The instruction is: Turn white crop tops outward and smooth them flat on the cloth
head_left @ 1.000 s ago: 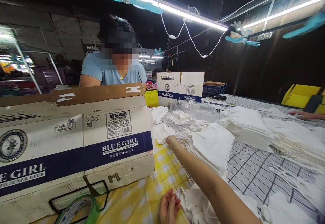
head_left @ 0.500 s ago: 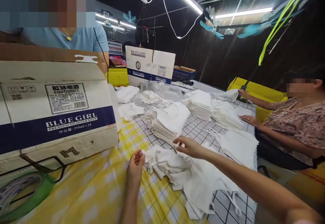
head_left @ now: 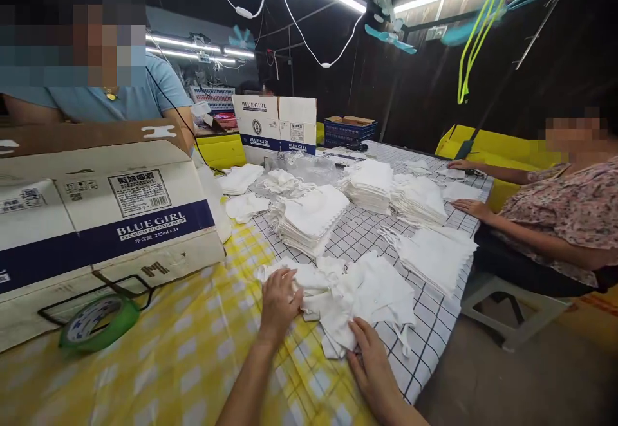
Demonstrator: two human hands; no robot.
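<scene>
A loose, crumpled heap of white cloth pieces (head_left: 381, 291) with thin straps lies in front of me, across the seam of two tablecloths. My left hand (head_left: 280, 304) rests over the heap's left end, its fingers curled on the gathered fabric. At the near edge, my right hand (head_left: 371, 361) has fingers and thumb around a hanging corner of cloth; the exact grip is partly hidden. Just beyond lies a neat stack of white cloth pieces (head_left: 313, 217). Another fanned stack (head_left: 434, 255) is to the right of the heap.
At left stands a large beer carton (head_left: 159, 246), a green tape roll (head_left: 99, 323) before it. Further stacks (head_left: 369, 185) and a second carton (head_left: 275, 123) are farther back. Across the carton is a person in blue (head_left: 167, 85); another person's hand (head_left: 470, 208) rests at the table's right edge.
My left hand has moved onto the heap's left end. My right hand has drawn back from near the stack to the heap's near edge. The heap is more bunched, and the view has shifted.
</scene>
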